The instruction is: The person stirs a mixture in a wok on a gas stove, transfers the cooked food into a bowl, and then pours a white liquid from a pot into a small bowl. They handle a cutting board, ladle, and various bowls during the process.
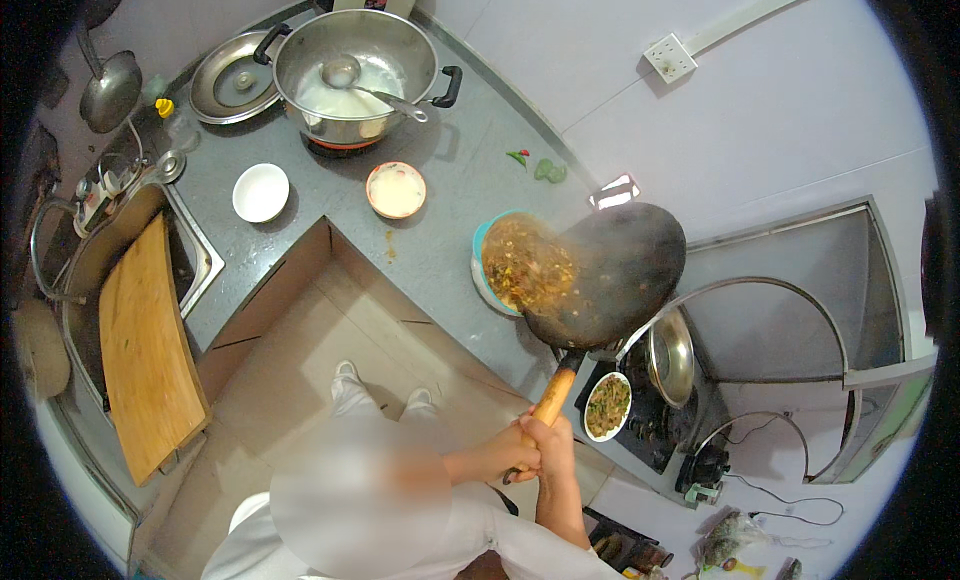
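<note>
Both my hands are wrapped around the wooden handle (555,392) of a dark wok (626,272). My left hand (508,456) grips the handle's end, and my right hand (553,434) holds it just beside, from the right. The wok is tilted to the left over a bowl with a turquoise rim (478,242). Brown, chunky food in sauce (529,261) fills the bowl and runs up to the wok's lip. Steam blurs part of the wok and the food.
An oval dish of chopped food (607,406) and a metal bowl (670,355) stand by the stove (652,437). A steel pot (420,55) with a ladle (390,100), a white bowl (260,193), an orange-rimmed bowl (396,191) and a phone (616,191) rest on the counter. A cutting board (146,355) spans the sink.
</note>
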Available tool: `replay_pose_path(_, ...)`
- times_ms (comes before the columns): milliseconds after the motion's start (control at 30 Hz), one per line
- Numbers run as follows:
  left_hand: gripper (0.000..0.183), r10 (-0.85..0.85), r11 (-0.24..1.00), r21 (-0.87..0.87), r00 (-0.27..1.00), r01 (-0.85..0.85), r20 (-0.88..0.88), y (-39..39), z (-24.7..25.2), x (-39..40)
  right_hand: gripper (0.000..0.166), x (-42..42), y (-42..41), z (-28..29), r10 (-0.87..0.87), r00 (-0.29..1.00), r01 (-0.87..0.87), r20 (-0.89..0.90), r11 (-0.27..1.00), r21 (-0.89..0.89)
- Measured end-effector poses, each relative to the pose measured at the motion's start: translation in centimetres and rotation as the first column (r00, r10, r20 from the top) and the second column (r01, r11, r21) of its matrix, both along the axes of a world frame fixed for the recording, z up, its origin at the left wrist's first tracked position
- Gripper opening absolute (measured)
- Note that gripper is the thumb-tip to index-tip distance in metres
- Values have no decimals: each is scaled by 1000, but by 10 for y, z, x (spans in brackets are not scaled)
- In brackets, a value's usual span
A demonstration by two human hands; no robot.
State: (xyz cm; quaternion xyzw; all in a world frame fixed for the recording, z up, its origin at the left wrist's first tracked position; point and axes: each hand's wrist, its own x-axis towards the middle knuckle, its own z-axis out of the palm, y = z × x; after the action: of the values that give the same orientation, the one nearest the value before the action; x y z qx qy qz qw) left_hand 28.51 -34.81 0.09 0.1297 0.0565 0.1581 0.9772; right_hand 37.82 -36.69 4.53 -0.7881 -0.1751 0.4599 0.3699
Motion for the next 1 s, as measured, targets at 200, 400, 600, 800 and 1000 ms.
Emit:
replay_pose_path(200,8,-126,987,-76,976,141,176,-1,-16,3,19,-1,5,4,167,947,-139,274,983,-121)
replay_pose_path(400,9,-192,966,-94,917,239,350,-7,-23,7,25,-25,13,27,227,809,-164,542,973,-163)
replay_pose_path(600,13,-224,961,-52,874,271,430,-4,-19,-1,28,-28,10,28,288,760,-190,583,956,-225)
replay_pose_path(800,14,-259,951,-28,840,309,476,-9,-26,-2,30,-41,13,36,299,739,-174,604,950,-258)
replay_pose_path(1000,11,-267,949,-30,848,315,458,-4,-19,-13,30,-47,12,39,279,740,-148,612,955,-257)
